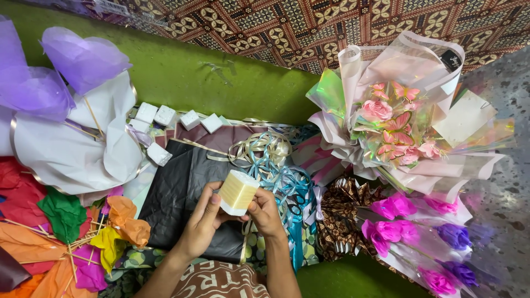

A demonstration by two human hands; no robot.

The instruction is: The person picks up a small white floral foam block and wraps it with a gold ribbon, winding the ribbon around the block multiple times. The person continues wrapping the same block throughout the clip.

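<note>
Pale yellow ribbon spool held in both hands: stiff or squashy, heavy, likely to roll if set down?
The ribbon spool probably stays stiff: the left hand and right hand pinch it with no visible denting. It looks light, held by fingertips alone. Its round shape suggests it would roll on its side and sit steady on a flat end.

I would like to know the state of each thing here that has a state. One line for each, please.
Left hand: closed on the ribbon roll.
Right hand: closed on the ribbon roll.
Cream ribbon roll: wound, held up between both hands.
Pink bouquet: wrapped, lying on its side.
Curled ribbons: loose, tangled in a heap.
White foam cubes: loose, scattered in a row.
Black plastic sheet: spread flat, crinkled.
Purple tissue flowers: puffed open on sticks.
</note>
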